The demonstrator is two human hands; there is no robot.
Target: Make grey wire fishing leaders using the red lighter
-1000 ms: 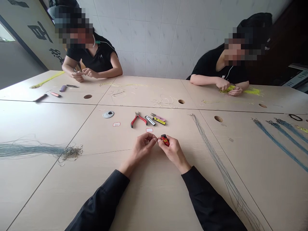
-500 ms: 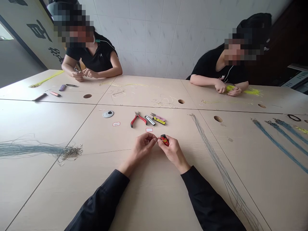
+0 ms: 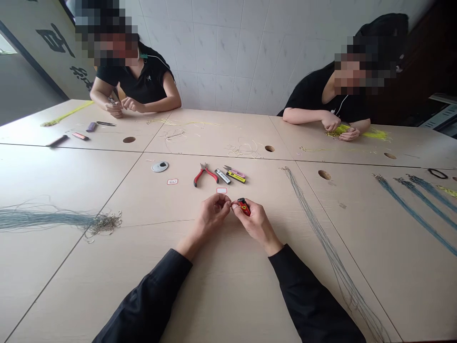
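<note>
My left hand [image 3: 215,209] is closed in a pinch, thumb against fingertips, at the middle of the table. A thin cord [image 3: 157,223] runs from the left over the table to this hand. In my right hand [image 3: 254,219] is a red lighter [image 3: 244,206] with a black top, wrapped by the fingers. The thumb and index tip of that hand nearly meet the left fingertips; the small thing between them is too fine to make out. Beyond the hands lie red-handled pliers [image 3: 206,174], a white lighter [image 3: 223,176] and a yellow lighter [image 3: 236,177].
Blue-grey cords with metal clasps [image 3: 103,223] lie at left. Another cord bundle [image 3: 314,219] stretches along the right, with blue bundles [image 3: 414,214] farther out. A round silver lid [image 3: 160,166] rests near a small label [image 3: 172,182]. Two people work across the table with yellow cords.
My fingertips have shifted slightly, still close together, and the lighter stays in my right hand. The co-worker at right has moved a hand over the yellow cords.
</note>
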